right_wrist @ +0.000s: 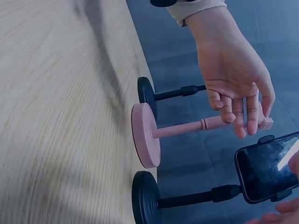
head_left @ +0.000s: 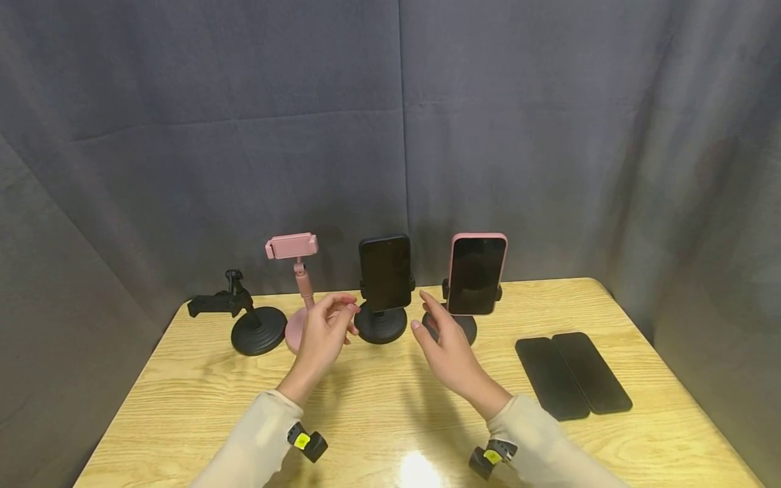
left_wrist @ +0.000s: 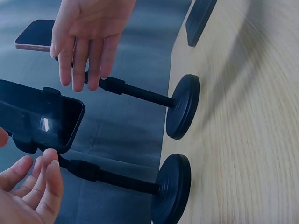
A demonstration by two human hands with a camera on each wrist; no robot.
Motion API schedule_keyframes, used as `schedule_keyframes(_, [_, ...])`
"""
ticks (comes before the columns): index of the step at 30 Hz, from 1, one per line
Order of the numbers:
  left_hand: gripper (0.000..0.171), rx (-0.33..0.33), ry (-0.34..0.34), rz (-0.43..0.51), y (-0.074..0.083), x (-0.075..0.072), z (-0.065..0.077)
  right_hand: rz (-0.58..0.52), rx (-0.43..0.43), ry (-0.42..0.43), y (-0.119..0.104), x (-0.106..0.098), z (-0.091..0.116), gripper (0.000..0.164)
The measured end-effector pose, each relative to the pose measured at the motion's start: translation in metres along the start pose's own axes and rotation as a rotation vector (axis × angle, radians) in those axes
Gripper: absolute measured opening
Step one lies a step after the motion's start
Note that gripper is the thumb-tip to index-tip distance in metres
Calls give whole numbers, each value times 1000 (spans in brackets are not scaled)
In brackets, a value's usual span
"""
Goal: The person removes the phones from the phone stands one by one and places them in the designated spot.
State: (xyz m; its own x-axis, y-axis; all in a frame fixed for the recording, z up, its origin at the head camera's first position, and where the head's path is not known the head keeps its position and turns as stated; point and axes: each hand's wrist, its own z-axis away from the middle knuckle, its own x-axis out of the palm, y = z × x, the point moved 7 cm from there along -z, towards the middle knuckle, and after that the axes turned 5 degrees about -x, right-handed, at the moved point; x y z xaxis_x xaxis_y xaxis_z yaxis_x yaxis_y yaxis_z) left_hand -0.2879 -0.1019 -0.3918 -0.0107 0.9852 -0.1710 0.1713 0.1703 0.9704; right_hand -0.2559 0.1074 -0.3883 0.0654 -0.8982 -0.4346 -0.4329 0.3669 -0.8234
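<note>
A black phone (head_left: 385, 272) stands clamped in a black stand (head_left: 381, 324) at the table's middle back. My left hand (head_left: 326, 331) hovers just left of that stand, fingers loosely curled, holding nothing. My right hand (head_left: 441, 339) hovers just right of it, fingers relaxed and empty. In the left wrist view the black phone (left_wrist: 37, 119) sits between my left fingertips (left_wrist: 44, 177) and my right hand (left_wrist: 86, 32). In the right wrist view my left hand (right_wrist: 236, 74) hangs before the pink stand (right_wrist: 154, 135), above the black phone (right_wrist: 268, 165).
A pink-cased phone (head_left: 476, 273) sits in another black stand (head_left: 466, 325) to the right. An empty pink stand (head_left: 293, 247) and an empty black stand (head_left: 250, 325) are at the left. Two dark phones (head_left: 572, 373) lie flat on the wooden table (head_left: 390, 407) at right.
</note>
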Motion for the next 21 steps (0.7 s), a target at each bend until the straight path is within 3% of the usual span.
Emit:
schedule_keyframes(9, [21,3,-1,10,2,2,-7,-4,15,21,6,2,-10,55])
schedule_keyframes(21, [26,-16,-34,73,1,8,-12,-134,65,44,8,9,-27,57])
